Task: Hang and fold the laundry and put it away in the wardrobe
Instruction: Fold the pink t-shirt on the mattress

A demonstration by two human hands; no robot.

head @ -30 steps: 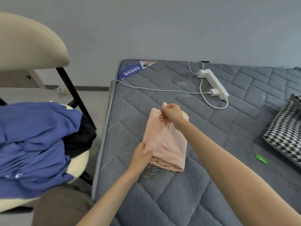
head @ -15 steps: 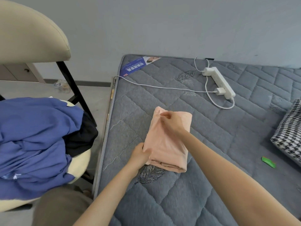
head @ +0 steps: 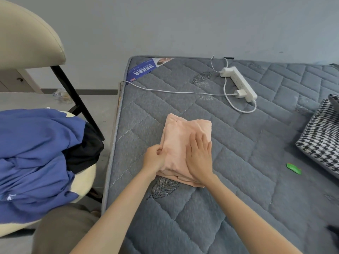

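**On the grey mattress: peach garment folded, both hands on it**

Near the left edge of a quilted grey mattress (head: 238,162), lying flat: a peach garment (head: 176,136) folded into a thick oblong. Pinched at its left edge by the left hand (head: 155,158), fingers curled into the cloth. Pressed from above by the right hand (head: 199,158), palm down, fingers straight and close together.

Farther back on the mattress, well apart from the garment: a white power strip (head: 238,83) with a charger plugged in, and a white cable (head: 174,91) trailing to the left edge beside a blue printed label (head: 142,70). At the right edge of view, a black-and-white houndstooth cushion (head: 322,140). Near it, a small green item (head: 294,168), perhaps a wrapper, too small to tell.

Beside the bed on the left, a cream chair (head: 27,39) on black legs, its seat heaped with blue clothes (head: 36,153) and a black garment (head: 86,151). Behind, a plain pale grey wall (head: 183,24); below it, a grey floor (head: 102,107).
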